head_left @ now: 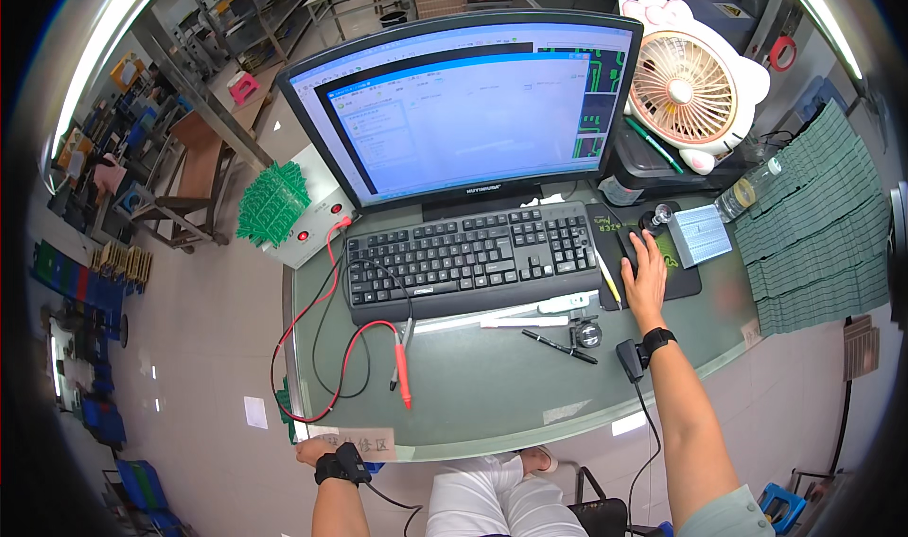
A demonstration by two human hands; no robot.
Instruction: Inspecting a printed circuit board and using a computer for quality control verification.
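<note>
My right hand [645, 277] rests over a dark computer mouse [628, 242] on a black mouse pad [683, 280], fingers stretched forward and partly covering it. Down at the desk's near left corner is my left hand [312, 451], beside a paper label [364, 443]. Its fingers are mostly hidden, so I cannot see whether it holds anything. A black keyboard [473, 258] lies in front of a lit monitor [463, 111] with a file window and green circuit patterns. Red and black test probes [403, 367] lie on the desk, their leads looping left.
A stack of green circuit boards [274, 203] sits on a white box with red buttons [322, 223]. Pens [559, 346] and a small loupe [587, 333] lie before the keyboard. A fan [683, 88], a bottle [749, 191], a grey-blue block [701, 235] and green board panels [813, 234] crowd the right.
</note>
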